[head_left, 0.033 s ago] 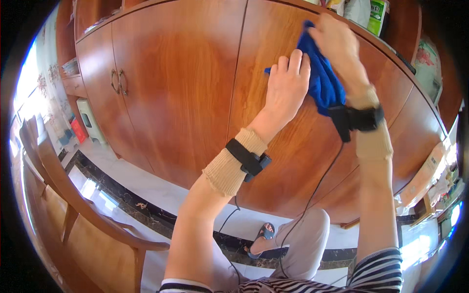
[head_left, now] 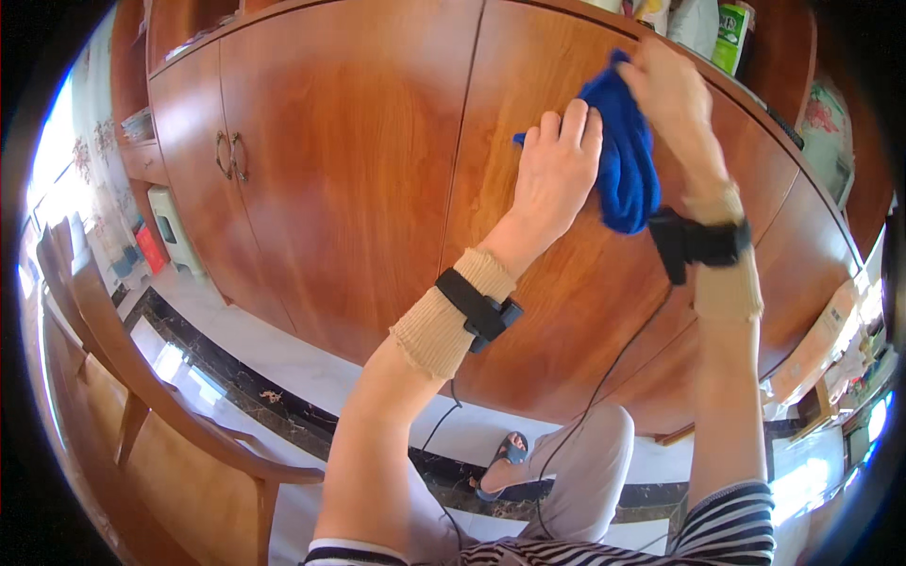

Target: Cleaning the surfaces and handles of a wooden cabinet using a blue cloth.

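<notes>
A blue cloth (head_left: 625,165) hangs in loose folds in front of the wooden cabinet door (head_left: 514,245). My left hand (head_left: 559,172) is closed over its left side, and a small blue corner pokes out beyond the fingers. At the cloth's upper end, my right hand (head_left: 672,94) grips the edge with thumb and fingers, slightly blurred. Both wrists wear tan knit cuffs, the left with a black strap (head_left: 472,304), the right with a black strapped device (head_left: 700,238).
A thin black cable (head_left: 618,354) runs down from the right wrist. Packages (head_left: 694,26) stand on the cabinet top at upper right. To the left are a wooden chair (head_left: 179,415) and a pale stool (head_left: 174,229). A cardboard box (head_left: 813,341) sits at far right.
My right hand has shifted a little right and down, drawing the upper end of the cloth along. The cloth's lower folds now hang apart from the right wrist device. My left hand barely moved.
</notes>
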A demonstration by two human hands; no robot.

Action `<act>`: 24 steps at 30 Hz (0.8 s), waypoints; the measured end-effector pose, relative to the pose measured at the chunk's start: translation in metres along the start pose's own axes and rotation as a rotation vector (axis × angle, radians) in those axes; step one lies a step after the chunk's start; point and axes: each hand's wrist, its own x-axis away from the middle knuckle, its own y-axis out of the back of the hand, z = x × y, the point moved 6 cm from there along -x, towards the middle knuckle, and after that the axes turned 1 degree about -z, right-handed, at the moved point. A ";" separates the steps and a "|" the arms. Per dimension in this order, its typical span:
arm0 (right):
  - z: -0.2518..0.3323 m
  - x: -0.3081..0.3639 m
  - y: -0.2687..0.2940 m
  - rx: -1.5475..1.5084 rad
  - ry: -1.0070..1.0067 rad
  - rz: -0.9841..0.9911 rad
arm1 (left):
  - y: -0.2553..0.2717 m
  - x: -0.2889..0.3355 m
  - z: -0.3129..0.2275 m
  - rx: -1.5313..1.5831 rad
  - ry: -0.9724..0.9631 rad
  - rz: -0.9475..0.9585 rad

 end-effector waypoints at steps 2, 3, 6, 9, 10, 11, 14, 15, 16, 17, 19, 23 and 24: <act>-0.015 0.006 0.010 0.006 -0.057 0.037 | -0.003 -0.002 -0.003 0.007 -0.023 0.034; -0.013 0.006 0.010 0.031 -0.076 0.009 | -0.002 -0.003 -0.004 -0.016 -0.021 0.014; 0.029 -0.007 -0.008 0.065 -0.012 -0.032 | -0.005 -0.004 -0.005 -0.023 0.001 -0.018; 0.023 0.000 0.001 0.052 0.038 -0.014 | -0.003 -0.002 -0.005 -0.008 0.026 -0.011; 0.003 0.001 -0.002 0.058 -0.009 -0.001 | -0.002 -0.001 -0.001 -0.033 0.023 0.007; -0.013 0.003 0.003 0.020 -0.037 0.056 | -0.003 -0.001 0.001 -0.042 0.026 0.003; -0.007 0.003 0.001 0.018 -0.058 0.009 | -0.005 0.000 -0.006 -0.076 -0.015 0.016; 0.007 -0.003 -0.004 0.032 -0.031 -0.010 | -0.007 -0.002 -0.008 -0.068 -0.017 0.012; 0.023 -0.006 -0.008 0.040 -0.007 -0.028 | -0.006 -0.002 -0.006 -0.059 0.001 -0.013; 0.033 -0.006 -0.013 0.043 0.072 -0.019 | -0.006 -0.002 -0.006 -0.049 0.019 -0.037; 0.024 -0.002 -0.004 0.001 0.048 -0.018 | -0.005 0.000 -0.005 -0.050 0.024 -0.010; -0.017 0.012 0.004 -0.063 -0.111 0.055 | -0.001 0.004 -0.002 -0.067 -0.028 0.029; -0.009 0.007 -0.002 -0.039 -0.089 0.023 | -0.001 0.005 -0.001 -0.077 -0.022 0.032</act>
